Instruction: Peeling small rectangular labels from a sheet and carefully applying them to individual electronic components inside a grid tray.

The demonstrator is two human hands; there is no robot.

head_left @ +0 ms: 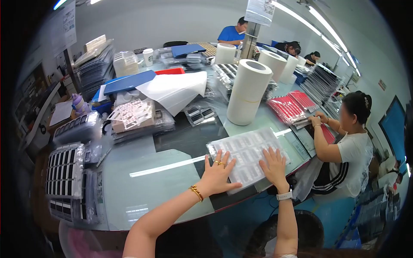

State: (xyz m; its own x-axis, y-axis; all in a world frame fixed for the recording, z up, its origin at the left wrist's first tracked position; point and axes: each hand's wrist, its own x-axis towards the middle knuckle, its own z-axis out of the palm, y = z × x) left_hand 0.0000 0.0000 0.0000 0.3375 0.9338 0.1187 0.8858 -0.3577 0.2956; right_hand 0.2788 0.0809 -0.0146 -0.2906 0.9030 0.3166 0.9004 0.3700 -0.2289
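Glass tops the broad table (142,185) here, and at its right side a co-worker (346,142) sits with both hands by some thin packs. Near the middle, toward the near edge, lies a clear sheet of moulded pockets (247,161), flat on the tabletop; whether those pockets hold anything, the glare won't let me tell. Just beyond it a fat white roll (247,92) stands on end, probably to save room and stop it rolling. Over at the near left, a clear tray (80,167) shows dark strips in tidy rows, perhaps stacked at the side to leave working space. Far right of the roll, shiny packs (286,109) show red strips lined up. And the hands! The left hand (218,174) is spread wide on the sheet's left part, the right hand (273,168) spread on its right, both palms down, gripping nothing, seemingly steadying it. Smaller still, a clear packet (200,115) carries dark pieces, and far left of centre there's a lidded paper cup (148,58), contents hidden.
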